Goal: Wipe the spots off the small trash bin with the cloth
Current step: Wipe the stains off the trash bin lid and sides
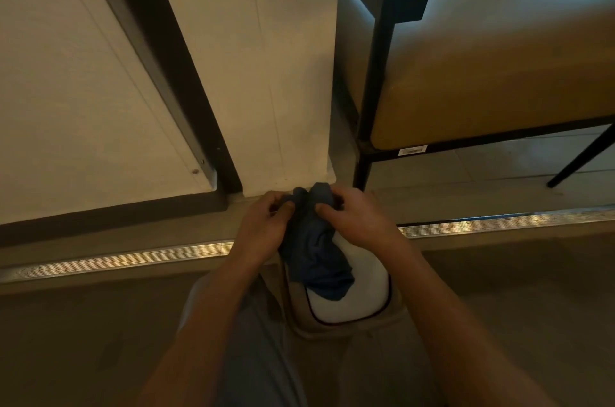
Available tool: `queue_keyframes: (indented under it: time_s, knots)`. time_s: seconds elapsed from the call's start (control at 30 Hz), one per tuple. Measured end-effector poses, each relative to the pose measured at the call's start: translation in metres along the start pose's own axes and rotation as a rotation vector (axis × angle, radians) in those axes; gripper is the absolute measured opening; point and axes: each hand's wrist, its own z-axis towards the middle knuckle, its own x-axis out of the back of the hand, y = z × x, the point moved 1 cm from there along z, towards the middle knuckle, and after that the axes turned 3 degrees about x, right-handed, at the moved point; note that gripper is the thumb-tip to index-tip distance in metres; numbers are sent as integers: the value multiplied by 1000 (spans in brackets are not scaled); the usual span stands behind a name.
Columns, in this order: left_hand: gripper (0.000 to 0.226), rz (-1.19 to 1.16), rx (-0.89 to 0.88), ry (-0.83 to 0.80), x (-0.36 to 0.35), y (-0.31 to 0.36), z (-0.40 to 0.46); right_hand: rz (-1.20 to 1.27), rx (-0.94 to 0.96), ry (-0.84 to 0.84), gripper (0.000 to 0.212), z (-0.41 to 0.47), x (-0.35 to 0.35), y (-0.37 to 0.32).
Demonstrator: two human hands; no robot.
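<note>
Both hands — the left hand (266, 223) and right hand (357, 215) — are pinched shut on the bunched blue cloth (314, 246) above the small white-lidded trash bin (359, 293) on the floor — seemingly gathering a pad, pressing it to the spots comes next.

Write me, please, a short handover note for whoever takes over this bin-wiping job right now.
Left hand: gripping the blue cloth at its upper left.
Right hand: gripping the same cloth at its upper right; the cloth is bunched between both hands.
Bin: on the floor just below the hands, white top showing; the cloth's loose end hangs onto it.
Done: cloth picked up.
Left: no wiping visible yet, and no spots can be made out in this dim view. Gather the cloth, then wipe the bin.
</note>
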Motion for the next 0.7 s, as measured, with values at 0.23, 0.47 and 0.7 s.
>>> queue_keyframes:
  time_s: [0.23,0.47,0.7]
  knots:
    - [22,-110,-65,61,5,11,-18,496,137,107,23,-23,6,-13]
    - [32,-128,-65,-114,6,24,-32,800,47,117,36,-32,26,-13]
    - [25,-219,-81,56,-3,35,-27,843,95,150,39,-27,30,-19]
